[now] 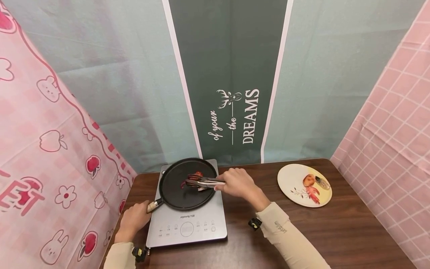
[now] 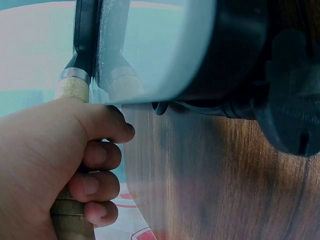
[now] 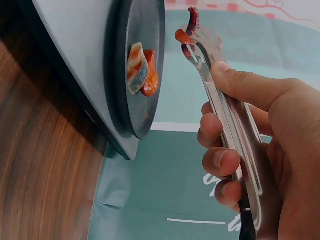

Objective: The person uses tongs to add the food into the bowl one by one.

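Note:
My left hand (image 1: 134,220) grips the wooden handle (image 2: 74,89) of a flat black frying pan (image 1: 178,196), fingers wrapped round it. The pan sits over an induction cooker (image 1: 218,215). My right hand (image 1: 239,183) holds metal tongs (image 3: 235,130), thumb on one arm and fingers round the other. Between the tong tips is a dark red, curled piece like an octopus tentacle (image 3: 194,19), held above the pan surface. Two more food pieces lie in the pan: a white, grey and orange one (image 3: 137,69) and an orange-red one (image 3: 151,82).
On the right of the brown wooden table (image 1: 255,239) stands a white and yellow plate (image 1: 289,179). It bears a brown piece (image 1: 309,180), a dark shell-like piece (image 1: 322,182) and a red piece (image 1: 313,194). Fabric curtains (image 1: 134,93) hang behind and at both sides.

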{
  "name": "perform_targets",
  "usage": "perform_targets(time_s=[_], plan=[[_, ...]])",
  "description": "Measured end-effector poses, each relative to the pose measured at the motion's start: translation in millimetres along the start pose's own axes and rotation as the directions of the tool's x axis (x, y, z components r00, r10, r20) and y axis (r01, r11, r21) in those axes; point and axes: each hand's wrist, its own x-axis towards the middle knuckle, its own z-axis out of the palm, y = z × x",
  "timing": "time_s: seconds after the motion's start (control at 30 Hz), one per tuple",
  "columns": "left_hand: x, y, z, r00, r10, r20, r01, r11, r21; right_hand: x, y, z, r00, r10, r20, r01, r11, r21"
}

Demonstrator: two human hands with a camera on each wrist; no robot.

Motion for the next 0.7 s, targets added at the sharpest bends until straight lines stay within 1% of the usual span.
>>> perform_targets(time_s=[0.4,0.7], plan=[[0.0,0.8,-2.4,1.0,0.008,-0.007,-0.008,1.0,-0.003,1.6,-8.3,12.8,1.0,-0.003,0.019,0.004,1.0,-0.009],[-0.4,-0.5,-0.2,1.0,0.005,-0.004,-0.005,1.0,-0.003,0.5,-10.8,23.6,0.999,0.004,0.039,-0.004,1.0,-0.007]])
